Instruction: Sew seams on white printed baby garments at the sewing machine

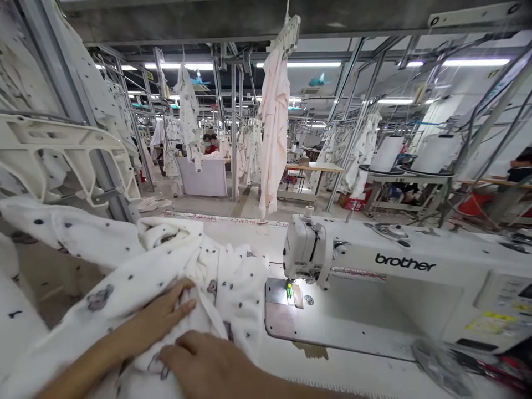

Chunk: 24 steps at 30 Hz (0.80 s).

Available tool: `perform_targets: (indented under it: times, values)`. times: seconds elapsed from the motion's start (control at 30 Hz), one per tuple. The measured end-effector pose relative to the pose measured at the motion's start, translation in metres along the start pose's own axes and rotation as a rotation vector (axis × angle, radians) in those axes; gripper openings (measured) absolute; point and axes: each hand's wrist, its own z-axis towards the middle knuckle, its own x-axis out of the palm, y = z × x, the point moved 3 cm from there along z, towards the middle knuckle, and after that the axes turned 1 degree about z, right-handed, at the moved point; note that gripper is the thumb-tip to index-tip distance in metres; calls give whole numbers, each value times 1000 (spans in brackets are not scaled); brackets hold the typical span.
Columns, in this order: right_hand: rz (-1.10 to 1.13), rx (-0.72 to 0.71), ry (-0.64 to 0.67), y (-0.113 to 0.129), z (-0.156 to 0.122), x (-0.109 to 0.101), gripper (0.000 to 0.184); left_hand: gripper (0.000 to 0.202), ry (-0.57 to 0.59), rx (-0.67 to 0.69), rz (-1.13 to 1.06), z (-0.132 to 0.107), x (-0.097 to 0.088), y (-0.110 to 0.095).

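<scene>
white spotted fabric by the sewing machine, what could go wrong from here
The bunched white spotted fabric under the left hand and right hand could feed unevenly and pucker at the Brother sewing machine. Its loose bulk, spreading left past the table, might drag the seam off line.

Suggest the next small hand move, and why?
Probably slide the bunched white garment rightward toward the needle plate. The left hand and right hand both rest on it, and it still lies left of the plate, not under the needle.
</scene>
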Motion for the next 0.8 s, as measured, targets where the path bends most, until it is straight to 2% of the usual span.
perform_targets:
  times: [0.1, 0.23, 0.27, 0.33, 0.43, 0.53, 0.6, 0.67, 0.73, 0.8]
  values:
    - [96, -65, -52, -13, -3, -3, 56, 49, 17, 34, 28, 41, -27, 7]
    - [233, -181, -22, -23, -9, 1, 44, 45, -17, -1, 92, 82, -59, 26]
    - [256, -160, -55, -28, -10, -3, 38, 40, -32, -33, 118, 90, -64, 29]
    - [309, -29, -189, -44, -6, -18, 28, 27, -77, -121, 173, 104, -68, 32]
    - [348, 230, -441, -83, 11, -46, 29, 35, -180, -273, 230, 118, -57, 27]
    - [340, 430, -555, -129, 38, -58, 44, 39, -317, -353, 259, 123, -28, 21]
    - [352, 588, -574, -158, 53, -55, 55, 35, -393, -338, 266, 123, -11, 21]
    - [387, 725, -556, -181, 64, -49, 55, 30, -433, -285, 245, 122, -3, 26]
    - [437, 796, -519, -193, 71, -47, 40, 25, -442, -220, 195, 121, -6, 35]
    - [493, 800, -507, -194, 75, -52, 26, 23, -444, -154, 127, 120, -16, 45]
